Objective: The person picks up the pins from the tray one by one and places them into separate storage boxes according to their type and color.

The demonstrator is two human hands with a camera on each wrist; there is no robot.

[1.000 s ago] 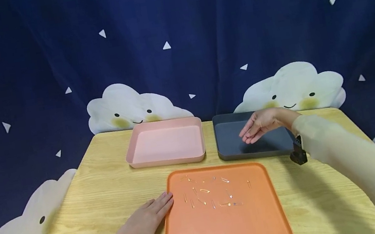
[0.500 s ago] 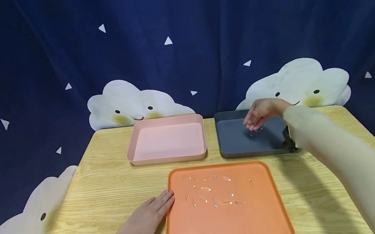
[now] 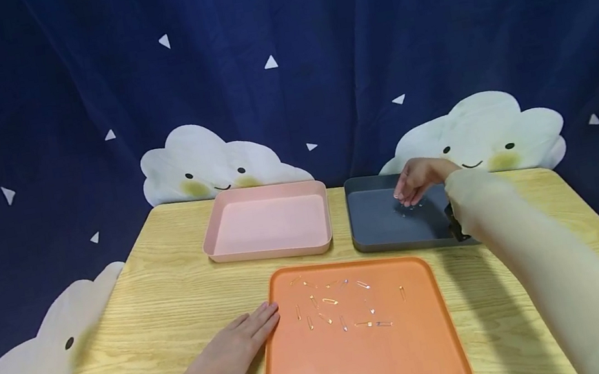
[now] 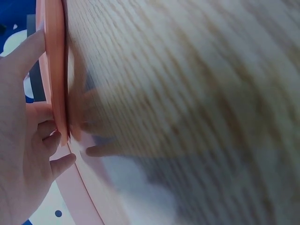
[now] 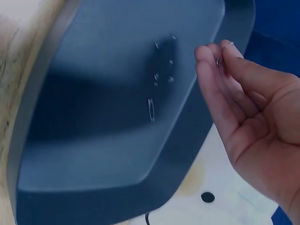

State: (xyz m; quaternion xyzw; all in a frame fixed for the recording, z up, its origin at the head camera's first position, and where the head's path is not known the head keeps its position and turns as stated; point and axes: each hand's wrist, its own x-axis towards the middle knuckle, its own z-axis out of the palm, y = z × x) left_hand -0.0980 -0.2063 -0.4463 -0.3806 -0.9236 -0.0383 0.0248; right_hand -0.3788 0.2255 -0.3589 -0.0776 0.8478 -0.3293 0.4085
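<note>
My right hand (image 3: 418, 180) is over the dark grey tray (image 3: 370, 245) at the back right. In the right wrist view a small metal safety pin (image 5: 219, 61) shows between its thumb and fingers. Below it, several safety pins (image 5: 151, 110) lie on the grey tray's bottom. The left hand (image 3: 230, 361) rests against the left rim of the orange tray (image 3: 363, 366), fingers spread, thumb near the front corner. Several gold and silver safety pins (image 3: 330, 301) are scattered over the orange tray's back half.
A pink tray (image 3: 271, 253) stands at the back left, beside the grey one. All three trays are on a light wooden table (image 3: 164, 300). Behind the table hangs a dark blue curtain (image 3: 221, 62) with white clouds and triangles.
My right hand has moved slightly back, its fingers drawing closer together. Safety pins now show in the grey tray beneath it. The left hand keeps its place on the orange tray.
</note>
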